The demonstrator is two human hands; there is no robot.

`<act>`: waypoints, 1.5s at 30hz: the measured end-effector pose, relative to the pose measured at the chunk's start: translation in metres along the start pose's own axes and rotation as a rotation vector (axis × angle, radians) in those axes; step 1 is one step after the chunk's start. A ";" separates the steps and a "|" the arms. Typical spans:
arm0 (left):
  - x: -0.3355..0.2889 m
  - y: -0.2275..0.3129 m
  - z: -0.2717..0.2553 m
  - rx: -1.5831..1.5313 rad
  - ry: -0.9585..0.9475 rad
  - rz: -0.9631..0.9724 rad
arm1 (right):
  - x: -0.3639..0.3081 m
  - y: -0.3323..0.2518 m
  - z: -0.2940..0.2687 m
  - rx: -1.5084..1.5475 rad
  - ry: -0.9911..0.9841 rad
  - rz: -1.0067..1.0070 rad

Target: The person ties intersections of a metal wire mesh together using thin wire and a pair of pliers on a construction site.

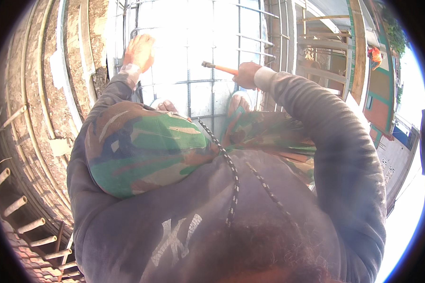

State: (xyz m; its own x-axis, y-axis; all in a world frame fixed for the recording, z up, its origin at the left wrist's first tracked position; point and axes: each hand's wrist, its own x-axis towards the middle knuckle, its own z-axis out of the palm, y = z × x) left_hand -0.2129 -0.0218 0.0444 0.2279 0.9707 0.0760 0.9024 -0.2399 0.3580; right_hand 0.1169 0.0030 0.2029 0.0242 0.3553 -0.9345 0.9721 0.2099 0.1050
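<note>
My left hand [140, 51] is at the left edge of a steel rebar mesh [190, 81]. Its fingers look stretched forward near the edge bars; glare hides whether they touch one. In my right hand [247, 75] I hold a tool that looks like pincers [224, 69], with orange handles and a dark metal head. The head points left, above the mesh; I cannot tell whether its jaws meet a bar. Strong sunlight washes out the pale surface under the bars. My feet [240, 102] are at the near part of the mesh, below my knees.
Bar ends [255, 40] stick out at the mesh's far right. Long poles [42, 52] lie over brown ground on the left, with several cut pole ends [31, 225] at lower left. Wooden beams [357, 47] run along the right; a person in orange [375, 57] is beyond them.
</note>
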 end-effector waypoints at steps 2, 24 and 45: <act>-0.006 0.024 0.001 -0.191 0.030 0.033 | -0.003 0.010 0.018 0.227 -0.051 -0.055; -0.052 0.120 0.020 -0.436 0.047 -0.114 | 0.095 0.013 0.093 0.692 0.440 0.213; 0.015 0.075 -0.045 -1.670 0.153 -0.569 | 0.015 -0.070 -0.006 0.902 0.490 -0.668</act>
State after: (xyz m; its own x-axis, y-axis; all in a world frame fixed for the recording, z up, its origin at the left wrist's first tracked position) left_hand -0.1588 -0.0242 0.1145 -0.0731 0.9371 -0.3413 -0.4722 0.2689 0.8395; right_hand 0.0475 -0.0007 0.1834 -0.4423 0.7655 -0.4673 0.5782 -0.1549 -0.8011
